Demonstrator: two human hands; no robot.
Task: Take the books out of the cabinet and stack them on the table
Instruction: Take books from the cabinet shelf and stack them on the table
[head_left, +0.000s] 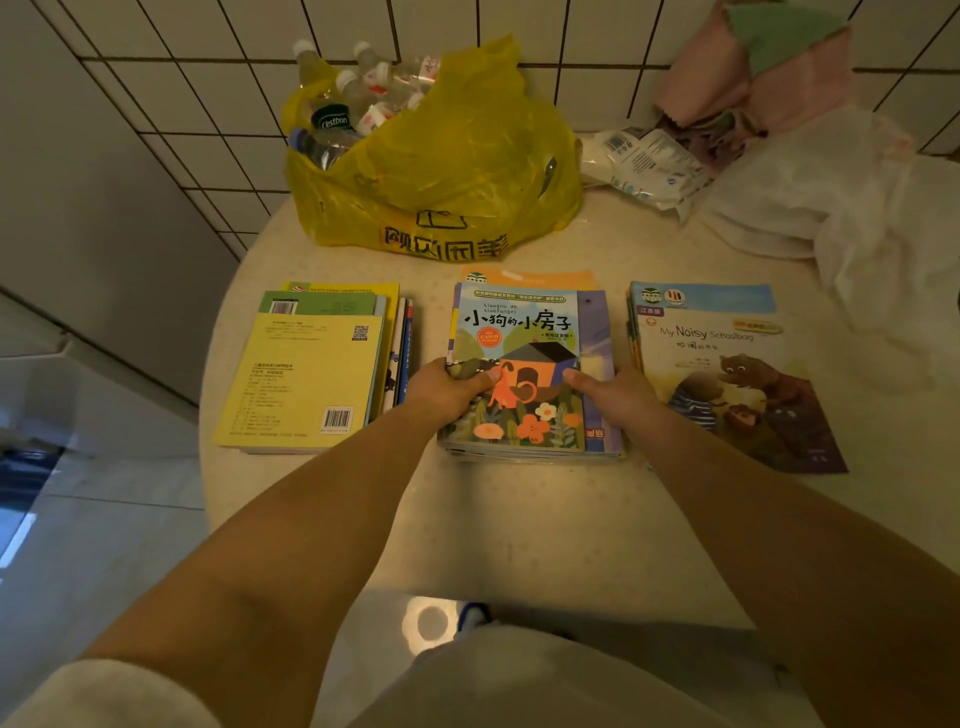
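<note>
Three stacks of thin books lie side by side on the round pale table (519, 519). The left stack (306, 374) shows a yellow back cover with a barcode. The middle stack (530, 332) has a blue cover with an orange dog and a house on top. My left hand (447, 389) grips its left edge and my right hand (613, 392) grips its right edge, thumbs on the cover. The right stack (727, 364) shows a cover with brown bears, titled "My Noisy Schoolbag". The cabinet is out of view.
A yellow plastic bag (441, 171) full of empty bottles stands at the table's back, against the tiled wall. White cloth and plastic packets (810, 187) pile up at the back right. A white surface (78, 395) and the floor lie left of the table.
</note>
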